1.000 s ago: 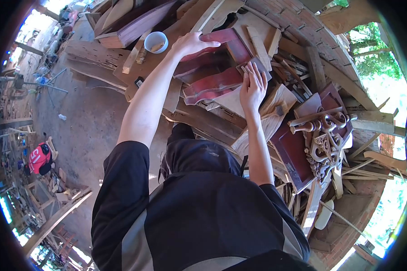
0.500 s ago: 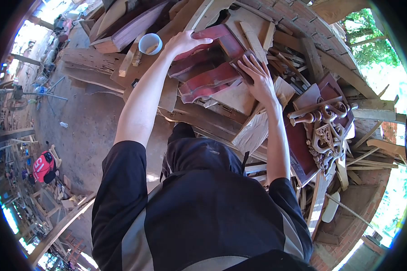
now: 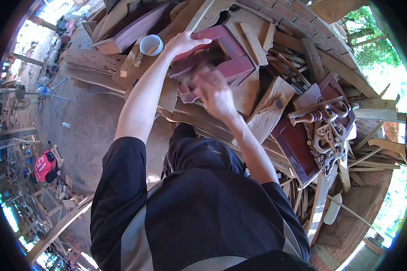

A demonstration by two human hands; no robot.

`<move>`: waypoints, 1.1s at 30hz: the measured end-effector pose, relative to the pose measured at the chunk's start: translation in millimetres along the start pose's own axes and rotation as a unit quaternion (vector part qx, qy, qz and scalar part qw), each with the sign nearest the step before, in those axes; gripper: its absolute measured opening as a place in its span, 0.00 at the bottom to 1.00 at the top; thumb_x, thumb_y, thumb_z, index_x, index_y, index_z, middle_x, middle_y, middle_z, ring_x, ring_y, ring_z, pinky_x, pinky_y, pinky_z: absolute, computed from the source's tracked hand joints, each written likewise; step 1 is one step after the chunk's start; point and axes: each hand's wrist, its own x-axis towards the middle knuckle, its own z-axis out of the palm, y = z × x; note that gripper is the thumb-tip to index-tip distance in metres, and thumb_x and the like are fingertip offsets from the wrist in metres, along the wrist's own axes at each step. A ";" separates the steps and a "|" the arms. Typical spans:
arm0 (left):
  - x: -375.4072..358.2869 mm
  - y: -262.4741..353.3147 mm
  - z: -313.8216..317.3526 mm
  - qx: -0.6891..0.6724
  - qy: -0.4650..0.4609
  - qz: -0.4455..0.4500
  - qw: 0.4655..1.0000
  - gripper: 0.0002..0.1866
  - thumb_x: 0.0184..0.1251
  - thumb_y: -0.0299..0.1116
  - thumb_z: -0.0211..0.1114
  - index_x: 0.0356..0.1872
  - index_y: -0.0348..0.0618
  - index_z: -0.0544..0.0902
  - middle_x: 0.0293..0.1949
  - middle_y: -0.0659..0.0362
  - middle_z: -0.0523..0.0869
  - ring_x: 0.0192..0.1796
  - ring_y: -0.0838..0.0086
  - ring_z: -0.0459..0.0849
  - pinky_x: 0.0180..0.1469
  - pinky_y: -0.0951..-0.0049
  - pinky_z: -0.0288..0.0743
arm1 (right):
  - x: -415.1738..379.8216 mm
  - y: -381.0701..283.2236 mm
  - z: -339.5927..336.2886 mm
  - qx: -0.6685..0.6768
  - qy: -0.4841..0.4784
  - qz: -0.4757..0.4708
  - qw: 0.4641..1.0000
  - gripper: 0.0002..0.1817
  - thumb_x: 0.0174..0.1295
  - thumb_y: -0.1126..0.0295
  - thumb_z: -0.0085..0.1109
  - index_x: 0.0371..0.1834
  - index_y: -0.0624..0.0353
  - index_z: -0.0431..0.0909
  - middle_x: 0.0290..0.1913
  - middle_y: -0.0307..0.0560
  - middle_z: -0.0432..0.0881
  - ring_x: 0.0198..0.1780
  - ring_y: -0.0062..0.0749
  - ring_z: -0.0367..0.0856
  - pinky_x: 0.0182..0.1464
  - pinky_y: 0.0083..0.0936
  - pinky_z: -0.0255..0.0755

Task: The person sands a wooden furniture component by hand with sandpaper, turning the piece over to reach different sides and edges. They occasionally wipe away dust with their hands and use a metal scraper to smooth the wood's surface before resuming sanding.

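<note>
A dark-red wooden frame (image 3: 239,70) with wavy-edged rails lies tilted on stacked boards ahead of me. My left hand (image 3: 185,44) grips its far left edge, the thumb stretched over the top. Over the frame's near wavy rail is my right hand (image 3: 212,92), smeared by motion. A dark blur shows around its fingertips; whether that is a thing in the fingers cannot be made out. Left of the frame, a white bowl (image 3: 151,45) with something tan inside stands on a brown board.
Carved wooden ornaments (image 3: 328,131) lie on a dark-red panel (image 3: 296,151) to the right. Rough planks (image 3: 92,61) jut out at left above the concrete floor (image 3: 95,131). A red-and-black bag (image 3: 45,166) sits farther left. A brick wall (image 3: 303,22) curves behind the wood pile.
My right hand has swept left and nearer to me, from the frame's right side to its near wavy rail, uncovering the right corner. My left hand stays on the far edge.
</note>
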 end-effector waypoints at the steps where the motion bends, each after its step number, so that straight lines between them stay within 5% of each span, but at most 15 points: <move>1: -3.6 2.9 -1.9 0.005 0.000 -0.001 1.000 0.56 0.48 0.79 0.67 0.69 0.41 0.77 0.59 0.43 0.86 0.62 0.54 0.85 0.66 0.59 0.74 | -6.3 -2.6 11.1 0.076 -0.042 -0.079 0.993 0.18 0.67 0.67 0.63 0.58 0.57 0.83 0.62 0.52 0.84 0.66 0.44 0.80 0.77 0.47 0.61; 4: -3.4 4.0 0.3 0.024 0.015 -0.011 1.000 0.59 0.46 0.80 0.67 0.72 0.43 0.75 0.62 0.43 0.84 0.66 0.52 0.82 0.69 0.56 0.72 | 0.0 19.0 -2.7 0.028 0.023 -0.005 0.999 0.17 0.68 0.67 0.61 0.59 0.58 0.83 0.61 0.52 0.85 0.68 0.42 0.78 0.77 0.47 0.61; 6: -2.2 1.7 4.1 0.030 0.029 -0.026 0.999 0.61 0.45 0.82 0.66 0.73 0.44 0.73 0.64 0.43 0.83 0.68 0.50 0.80 0.71 0.54 0.71 | 9.7 34.3 -0.4 -0.148 0.149 0.102 0.972 0.18 0.68 0.70 0.61 0.60 0.61 0.81 0.64 0.53 0.83 0.69 0.43 0.78 0.76 0.45 0.62; 9: -3.1 1.6 4.4 0.037 0.022 -0.027 0.999 0.63 0.45 0.82 0.66 0.75 0.42 0.70 0.64 0.42 0.82 0.68 0.50 0.80 0.72 0.53 0.70 | -12.5 9.3 0.1 -0.077 0.085 0.055 0.992 0.18 0.66 0.72 0.62 0.59 0.62 0.82 0.65 0.53 0.82 0.70 0.42 0.78 0.75 0.42 0.65; 11: -1.6 3.3 5.1 0.038 0.038 -0.031 0.998 0.63 0.45 0.83 0.65 0.75 0.41 0.70 0.64 0.41 0.82 0.68 0.50 0.80 0.72 0.53 0.70 | -25.3 2.1 -1.7 0.043 -0.045 -0.067 0.996 0.19 0.65 0.72 0.63 0.59 0.62 0.82 0.65 0.53 0.82 0.70 0.43 0.77 0.74 0.40 0.67; 17: -16.7 17.6 5.7 0.020 0.061 -0.043 0.997 0.60 0.48 0.82 0.63 0.74 0.44 0.71 0.60 0.41 0.85 0.65 0.48 0.82 0.68 0.53 0.74 | -7.3 -19.2 31.0 -0.056 0.063 0.074 0.994 0.19 0.70 0.70 0.61 0.61 0.65 0.81 0.67 0.54 0.80 0.72 0.44 0.75 0.76 0.39 0.65; 25: -11.6 9.8 15.8 0.014 0.088 -0.058 0.994 0.59 0.47 0.83 0.63 0.74 0.48 0.72 0.56 0.40 0.87 0.62 0.47 0.84 0.65 0.51 0.76 | -11.5 -10.3 22.7 -0.017 0.007 0.046 0.999 0.19 0.72 0.67 0.58 0.60 0.66 0.82 0.63 0.56 0.83 0.71 0.41 0.76 0.78 0.44 0.60; 27: -13.1 16.6 9.6 0.021 0.064 -0.066 0.995 0.60 0.49 0.80 0.65 0.73 0.40 0.72 0.65 0.43 0.82 0.68 0.55 0.81 0.70 0.53 0.71 | 15.2 -7.0 47.0 -0.080 0.028 0.049 0.995 0.19 0.72 0.68 0.57 0.61 0.66 0.81 0.64 0.54 0.82 0.72 0.42 0.75 0.78 0.44 0.60; 33: -11.5 15.1 12.3 0.041 0.089 -0.069 0.993 0.61 0.48 0.81 0.65 0.73 0.38 0.72 0.64 0.44 0.83 0.66 0.54 0.82 0.69 0.54 0.73 | -9.8 -7.3 22.7 -0.010 0.007 0.027 1.000 0.20 0.69 0.68 0.61 0.60 0.68 0.81 0.64 0.57 0.82 0.71 0.43 0.76 0.77 0.42 0.61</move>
